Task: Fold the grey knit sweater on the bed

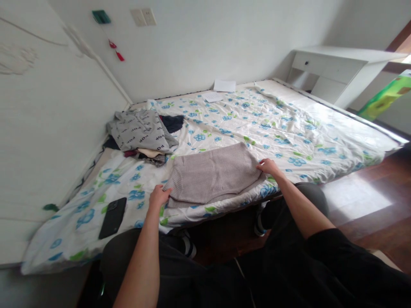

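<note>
A greyish-beige ribbed knit garment, perhaps a sweater, lies folded into a wide rectangle close to the bed's front edge. At its left edge my left hand pinches the fabric between thumb and fingers. My right hand grips the opposite edge in the same way. The near side shows more than one layer, with a lower layer peeking out beneath. Under the garment spreads a white sheet with blue flowers and green leaves.
Left of the garment lies a black phone. A clothes pile, topped by grey printed fabric, sits by the left wall. White papers lie near the back wall. A white desk stands beyond the bed's right side.
</note>
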